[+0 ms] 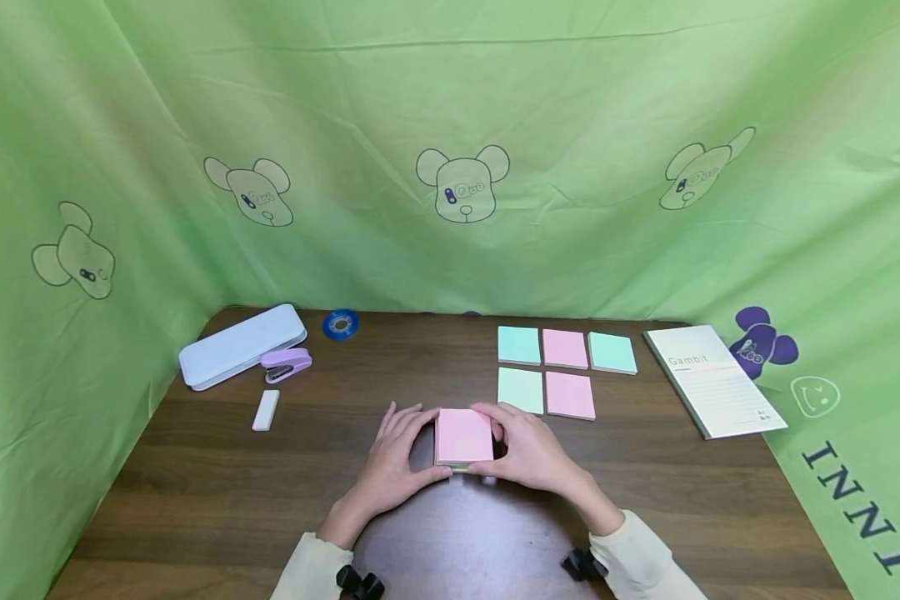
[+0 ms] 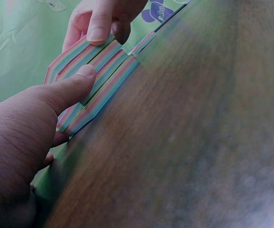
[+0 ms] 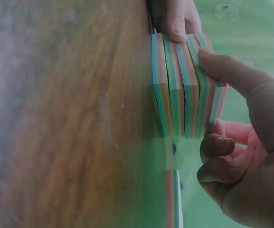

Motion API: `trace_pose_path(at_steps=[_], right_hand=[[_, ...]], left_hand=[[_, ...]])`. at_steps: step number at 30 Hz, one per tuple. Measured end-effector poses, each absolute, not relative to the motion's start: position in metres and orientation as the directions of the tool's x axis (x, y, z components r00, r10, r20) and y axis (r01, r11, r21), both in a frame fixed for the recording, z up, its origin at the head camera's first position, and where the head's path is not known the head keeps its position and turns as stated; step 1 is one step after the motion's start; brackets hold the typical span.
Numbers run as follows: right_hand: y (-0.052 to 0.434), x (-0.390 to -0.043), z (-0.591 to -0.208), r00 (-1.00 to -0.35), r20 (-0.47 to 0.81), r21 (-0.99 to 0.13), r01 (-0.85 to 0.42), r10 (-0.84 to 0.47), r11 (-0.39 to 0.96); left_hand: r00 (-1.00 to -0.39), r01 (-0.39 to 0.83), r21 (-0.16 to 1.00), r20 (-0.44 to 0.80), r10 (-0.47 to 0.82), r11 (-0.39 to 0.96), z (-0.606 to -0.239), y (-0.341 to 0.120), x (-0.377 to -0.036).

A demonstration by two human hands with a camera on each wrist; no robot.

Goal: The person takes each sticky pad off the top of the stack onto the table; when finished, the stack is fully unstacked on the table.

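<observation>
Both hands grip one note stack (image 1: 463, 436) on the table (image 1: 195, 467): left hand (image 1: 392, 468) and right hand (image 1: 531, 454), thumbs and fingers curled round its edges.

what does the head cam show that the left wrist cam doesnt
Only the head view shows the pink top of the sticky-note stack, five more pads laid out behind it, a booklet, stapler and pencil case. Only the left wrist view shows the stack's striped side split into several offset pads. Both show the left hand and right hand holding the stack on the wooden table.
</observation>
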State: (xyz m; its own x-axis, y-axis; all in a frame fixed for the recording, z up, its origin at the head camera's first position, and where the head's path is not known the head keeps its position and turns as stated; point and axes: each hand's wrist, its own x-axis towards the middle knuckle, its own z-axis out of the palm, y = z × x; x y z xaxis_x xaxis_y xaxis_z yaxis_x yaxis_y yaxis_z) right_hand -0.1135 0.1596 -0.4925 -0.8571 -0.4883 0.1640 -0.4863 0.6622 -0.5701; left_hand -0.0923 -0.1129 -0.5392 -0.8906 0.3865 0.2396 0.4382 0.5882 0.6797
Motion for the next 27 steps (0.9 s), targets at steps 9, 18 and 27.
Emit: trace_pose_path(at_steps=[9,18,27], right_hand=[[0.174,-0.113,-0.49,-0.872,0.155,-0.678,-0.436,-0.464,0.592],[0.207,-0.116,-0.493,-0.883,0.165,-0.722,-0.411,-0.439,0.556],[0.251,-0.119,-0.486,-0.902,0.166,-0.762,-0.374,-0.399,0.529]], left_hand=[[-0.901,0.413,0.692,0.217,0.375,0.592,-0.54,-0.113,-0.092],[-0.888,0.446,0.689,0.263,0.377,0.571,-0.541,-0.111,-0.091],[-0.893,0.434,0.693,0.246,0.377,0.576,-0.543,-0.112,-0.091]])
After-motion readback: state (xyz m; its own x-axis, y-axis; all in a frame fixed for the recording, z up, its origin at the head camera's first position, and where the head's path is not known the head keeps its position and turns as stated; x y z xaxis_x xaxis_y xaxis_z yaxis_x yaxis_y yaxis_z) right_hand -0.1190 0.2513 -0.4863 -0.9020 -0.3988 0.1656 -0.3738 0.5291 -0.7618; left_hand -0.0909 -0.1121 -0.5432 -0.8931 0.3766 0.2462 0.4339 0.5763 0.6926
